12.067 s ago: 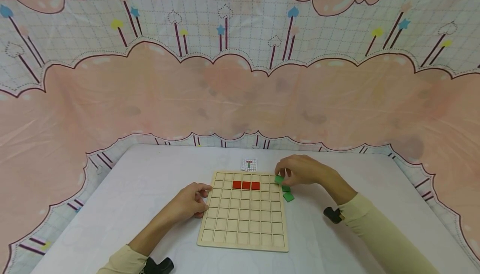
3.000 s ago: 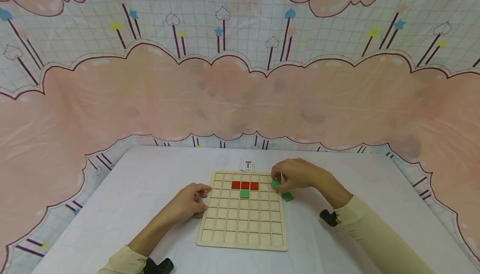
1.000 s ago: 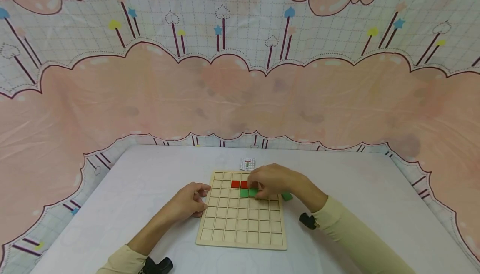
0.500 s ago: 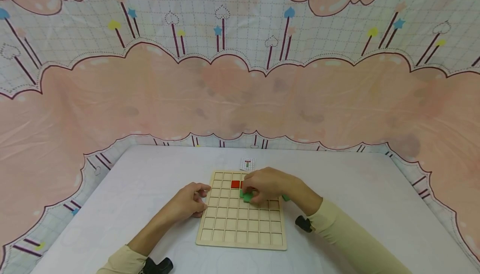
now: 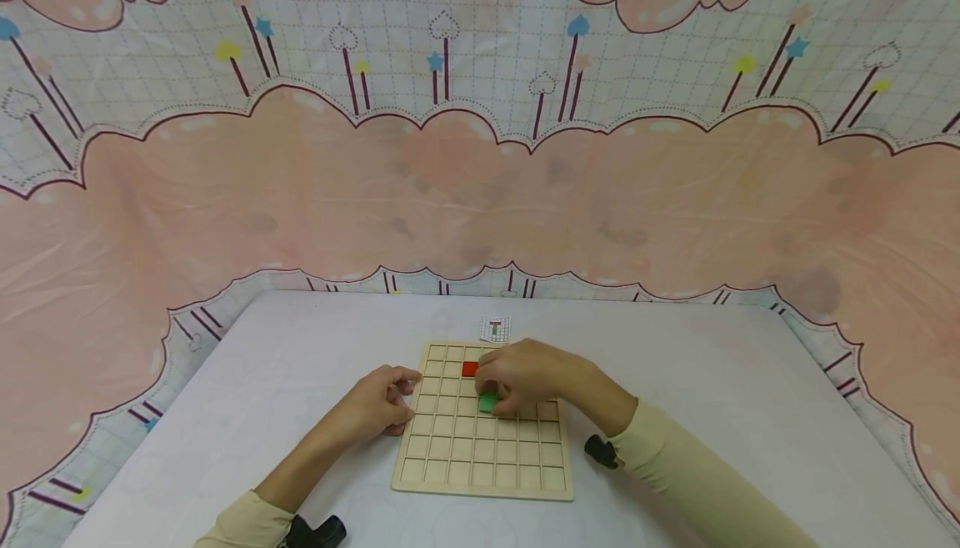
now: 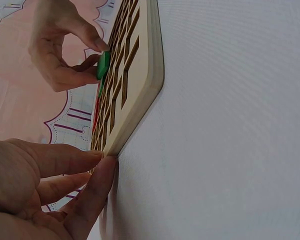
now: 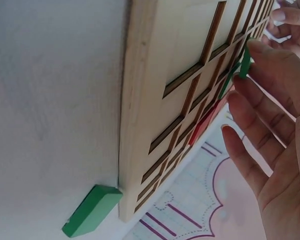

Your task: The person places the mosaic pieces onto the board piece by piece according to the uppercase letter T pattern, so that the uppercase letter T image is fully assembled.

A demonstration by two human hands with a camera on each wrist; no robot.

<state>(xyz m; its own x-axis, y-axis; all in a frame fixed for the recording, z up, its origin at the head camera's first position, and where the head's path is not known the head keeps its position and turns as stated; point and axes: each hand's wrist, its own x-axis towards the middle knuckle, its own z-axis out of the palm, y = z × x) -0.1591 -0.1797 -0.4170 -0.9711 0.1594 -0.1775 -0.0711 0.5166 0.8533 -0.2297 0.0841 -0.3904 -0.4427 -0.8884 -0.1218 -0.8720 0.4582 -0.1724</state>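
Note:
A wooden grid board lies on the white table. My left hand pinches its left edge between thumb and fingers. Over the middle of the board, my right hand pinches a green square tile by its edges; in the left wrist view this tile is tilted against the grid. Another green tile sits in a cell beside it in the right wrist view. One red tile shows in the upper rows; the right hand hides the rest of the red row from the head view.
A small printed card with a coloured grid pattern lies behind the board. A loose green tile rests on the table against the board's right side. A patterned cloth hangs behind the table.
My right hand has picked a green tile from the board's right side and moved it left and nearer to the grid's middle column. Earlier, another green tile went under the red row. The left hand stays.

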